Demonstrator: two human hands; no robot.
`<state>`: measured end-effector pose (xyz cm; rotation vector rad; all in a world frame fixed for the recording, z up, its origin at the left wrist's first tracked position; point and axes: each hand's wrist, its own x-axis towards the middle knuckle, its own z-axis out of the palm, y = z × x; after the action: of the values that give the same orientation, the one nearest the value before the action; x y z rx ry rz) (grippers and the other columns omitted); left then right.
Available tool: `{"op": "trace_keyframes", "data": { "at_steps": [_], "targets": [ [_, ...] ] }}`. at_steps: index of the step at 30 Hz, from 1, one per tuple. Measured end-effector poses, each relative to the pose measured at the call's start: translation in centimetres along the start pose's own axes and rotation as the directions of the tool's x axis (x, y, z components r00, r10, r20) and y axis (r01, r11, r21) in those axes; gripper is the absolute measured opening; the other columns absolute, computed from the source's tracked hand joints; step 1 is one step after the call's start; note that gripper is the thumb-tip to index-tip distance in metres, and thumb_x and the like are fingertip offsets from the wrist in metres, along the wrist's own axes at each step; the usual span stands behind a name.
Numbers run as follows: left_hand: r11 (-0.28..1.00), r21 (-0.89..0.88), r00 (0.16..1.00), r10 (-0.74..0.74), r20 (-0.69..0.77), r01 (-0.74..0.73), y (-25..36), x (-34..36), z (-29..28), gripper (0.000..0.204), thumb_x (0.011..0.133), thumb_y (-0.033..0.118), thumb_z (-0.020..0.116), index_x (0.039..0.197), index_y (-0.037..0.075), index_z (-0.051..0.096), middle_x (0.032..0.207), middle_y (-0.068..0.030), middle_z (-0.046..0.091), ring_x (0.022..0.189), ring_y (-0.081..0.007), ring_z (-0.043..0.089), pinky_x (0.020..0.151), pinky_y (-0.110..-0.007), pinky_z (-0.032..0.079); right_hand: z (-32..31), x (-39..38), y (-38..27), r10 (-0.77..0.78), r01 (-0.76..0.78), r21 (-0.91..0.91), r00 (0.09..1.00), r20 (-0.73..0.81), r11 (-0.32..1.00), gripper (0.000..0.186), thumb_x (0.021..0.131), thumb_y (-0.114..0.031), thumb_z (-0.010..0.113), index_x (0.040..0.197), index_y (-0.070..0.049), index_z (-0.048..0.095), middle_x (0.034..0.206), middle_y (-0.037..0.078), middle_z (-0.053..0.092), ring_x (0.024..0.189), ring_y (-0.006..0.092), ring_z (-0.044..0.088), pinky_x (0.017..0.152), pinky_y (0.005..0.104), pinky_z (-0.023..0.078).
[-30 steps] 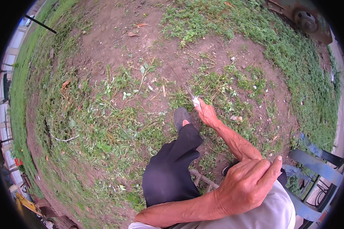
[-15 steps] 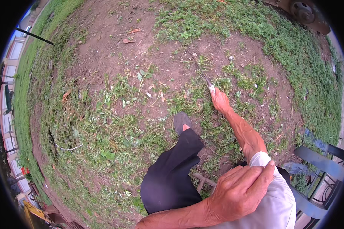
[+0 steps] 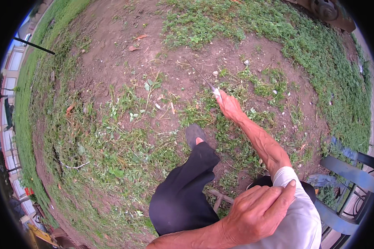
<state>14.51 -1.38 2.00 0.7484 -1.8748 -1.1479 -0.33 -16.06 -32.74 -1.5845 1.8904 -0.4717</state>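
My right hand [image 3: 229, 103] grips the white-wrapped handle of a long, thin blade [image 3: 201, 76], held out over bare soil [image 3: 166, 62] and loose cut weeds [image 3: 257, 83]. My left hand [image 3: 257, 211] is closed, fingers curled and index bent, over my light shirt at the lower right; its palm and anything in it are hidden. My dark-trousered leg [image 3: 178, 191] reaches forward, with a grey shoe [image 3: 193, 135] among the weeds.
Green ground plants [image 3: 320, 83] spread along the right. A rusty machine part [image 3: 328, 12] is at top right, blue metal bars [image 3: 349, 172] at lower right. A wooden piece [image 3: 222, 195] lies by my leg. A black pole [image 3: 35, 45], a building and yellow machinery [image 3: 45, 236] are at left.
My right hand with the blade has swung forward and right, then slightly back left. My left hand has stayed curled in about the same place.
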Motion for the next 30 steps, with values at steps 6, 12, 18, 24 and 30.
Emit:
{"op": "trace_keyframes", "data": {
  "at_steps": [6,12,18,24,30],
  "targets": [
    [0.997,0.068,0.999,-0.028,-0.017,0.029,0.1,1.6,0.0,0.027,0.078,0.0,0.071,0.104,-0.006,0.068,0.074,-0.0085,0.061,0.059,-0.0217,0.062,0.052,-0.033,0.05,-1.7,12.3,1.1,0.058,-0.065,-0.108,0.996,-0.067,0.992,0.039,0.1,-0.035,0.049,0.106,0.002,0.059,0.1,0.029,0.068,0.095,0.0489,0.066,0.081,0.0578,0.052],
    [0.996,0.087,0.999,-0.019,-0.042,0.023,0.0,2.0,0.1,0.032,0.076,0.0,0.074,0.107,-0.006,0.068,0.074,-0.0083,0.062,0.058,-0.022,0.061,0.052,-0.033,0.05,-2.0,6.1,6.6,0.197,-0.206,-0.087,0.975,-0.099,0.975,0.041,0.102,-0.039,0.044,0.11,-0.001,0.057,0.098,0.03,0.068,0.094,0.051,0.065,0.079,0.0596,0.05],
    [1.0,-0.009,1.0,0.0,-0.028,0.0,-0.1,-0.2,-0.2,0.044,0.079,0.0,0.07,0.121,-0.01,0.062,0.081,-0.0072,0.058,0.063,-0.0194,0.059,0.057,-0.032,0.049,-0.3,-6.8,8.4,0.231,-0.245,-0.094,0.964,-0.132,0.965,0.035,0.104,-0.036,0.044,0.107,-0.003,0.053,0.08,0.03,0.065,0.08,0.0514,0.063,0.072,0.0613,0.047],
    [0.998,-0.05,0.998,0.046,-0.035,-0.048,-0.2,-0.6,-0.2,0.047,0.078,0.002,0.071,0.122,-0.01,0.062,0.081,-0.0084,0.059,0.064,-0.0225,0.06,0.058,-0.033,0.051,0.2,-13.8,8.5,0.294,-0.305,-0.064,0.945,-0.142,0.95,0.042,0.103,-0.038,0.046,0.12,-0.001,0.056,0.079,0.03,0.065,0.078,0.0507,0.064,0.071,0.0561,0.048],
    [0.999,0.028,0.999,-0.031,-0.027,0.032,0.9,1.0,-1.6,0.039,0.076,0.0,0.078,0.113,-0.007,0.067,0.076,-0.0089,0.064,0.061,-0.0215,0.064,0.054,-0.032,0.052,-0.6,-2.2,6.8,0.212,-0.114,0.25,0.886,-0.412,0.962,0.039,0.102,-0.037,0.046,0.114,-0.003,0.06,0.085,0.03,0.065,0.084,0.0507,0.063,0.072,0.0562,0.046]
  ]
}}
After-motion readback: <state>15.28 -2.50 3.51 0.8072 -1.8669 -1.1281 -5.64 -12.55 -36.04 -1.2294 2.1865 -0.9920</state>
